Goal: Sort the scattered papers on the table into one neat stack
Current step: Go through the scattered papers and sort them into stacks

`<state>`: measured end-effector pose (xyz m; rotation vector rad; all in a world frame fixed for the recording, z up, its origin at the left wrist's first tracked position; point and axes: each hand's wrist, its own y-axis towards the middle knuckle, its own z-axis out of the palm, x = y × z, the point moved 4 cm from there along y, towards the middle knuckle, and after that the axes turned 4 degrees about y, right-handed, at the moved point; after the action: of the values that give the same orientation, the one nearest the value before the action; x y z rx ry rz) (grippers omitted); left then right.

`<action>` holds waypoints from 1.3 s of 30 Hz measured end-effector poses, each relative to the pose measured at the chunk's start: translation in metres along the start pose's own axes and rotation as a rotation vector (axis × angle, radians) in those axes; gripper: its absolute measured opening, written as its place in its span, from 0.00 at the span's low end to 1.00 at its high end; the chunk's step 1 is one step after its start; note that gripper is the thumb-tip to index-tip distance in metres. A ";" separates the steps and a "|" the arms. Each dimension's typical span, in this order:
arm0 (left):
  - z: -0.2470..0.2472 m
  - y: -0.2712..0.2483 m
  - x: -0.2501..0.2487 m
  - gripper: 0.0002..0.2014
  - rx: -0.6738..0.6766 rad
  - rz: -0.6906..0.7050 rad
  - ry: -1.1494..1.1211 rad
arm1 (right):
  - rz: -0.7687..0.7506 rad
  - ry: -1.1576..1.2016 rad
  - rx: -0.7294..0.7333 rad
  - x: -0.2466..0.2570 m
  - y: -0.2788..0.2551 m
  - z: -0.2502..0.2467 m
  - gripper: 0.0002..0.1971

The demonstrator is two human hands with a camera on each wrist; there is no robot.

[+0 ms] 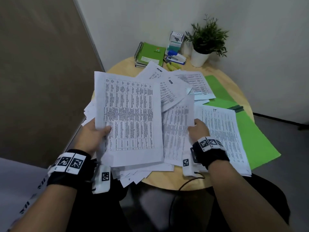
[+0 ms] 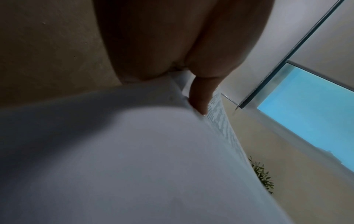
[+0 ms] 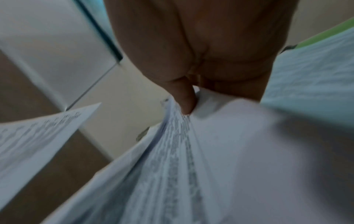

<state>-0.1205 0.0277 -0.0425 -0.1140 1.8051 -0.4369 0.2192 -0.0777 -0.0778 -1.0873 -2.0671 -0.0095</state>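
Observation:
My left hand (image 1: 97, 131) grips a bundle of printed table sheets (image 1: 130, 118) by its left edge, lifted above the round wooden table (image 1: 175, 183). In the left wrist view the thumb (image 2: 201, 97) presses on that bundle (image 2: 134, 159). My right hand (image 1: 198, 129) pinches the right edge of another printed sheet (image 1: 177, 128), thumb on top; the right wrist view shows the thumb (image 3: 184, 97) on several fanned sheets (image 3: 172, 159). Loose papers (image 1: 167, 84) lie scattered across the table. A stack marked IT (image 1: 222, 131) lies to the right.
Green folders (image 1: 254, 139) lie under the papers on the right. At the back stand a green spiral notebook (image 1: 150, 54), a blue and white stapler (image 1: 175, 57), a small box (image 1: 175, 41) and a potted plant (image 1: 205, 42). A wall closes in on the left.

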 end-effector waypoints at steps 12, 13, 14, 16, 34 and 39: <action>0.061 -0.019 -0.035 0.08 0.179 0.114 0.001 | -0.153 0.373 -0.379 -0.039 -0.048 -0.139 0.08; 0.064 -0.020 -0.035 0.08 0.190 0.108 -0.008 | -0.180 0.465 -0.332 -0.037 -0.050 -0.138 0.08; 0.067 -0.021 -0.036 0.08 0.190 0.108 -0.008 | -0.199 0.563 -0.258 -0.034 -0.051 -0.134 0.09; 0.073 -0.025 -0.036 0.08 0.207 0.111 -0.002 | -0.214 0.669 -0.063 -0.026 -0.053 -0.113 0.09; -0.010 0.011 0.022 0.16 -0.053 0.020 -0.004 | -0.013 -0.039 0.126 0.069 0.049 0.033 0.32; -0.023 0.013 0.027 0.20 -0.054 0.044 -0.103 | 0.083 -0.402 -0.009 0.066 0.093 0.045 0.46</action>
<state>-0.1474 0.0374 -0.0668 -0.1320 1.7152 -0.3449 0.2342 0.0428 -0.0970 -1.2596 -2.3723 0.2617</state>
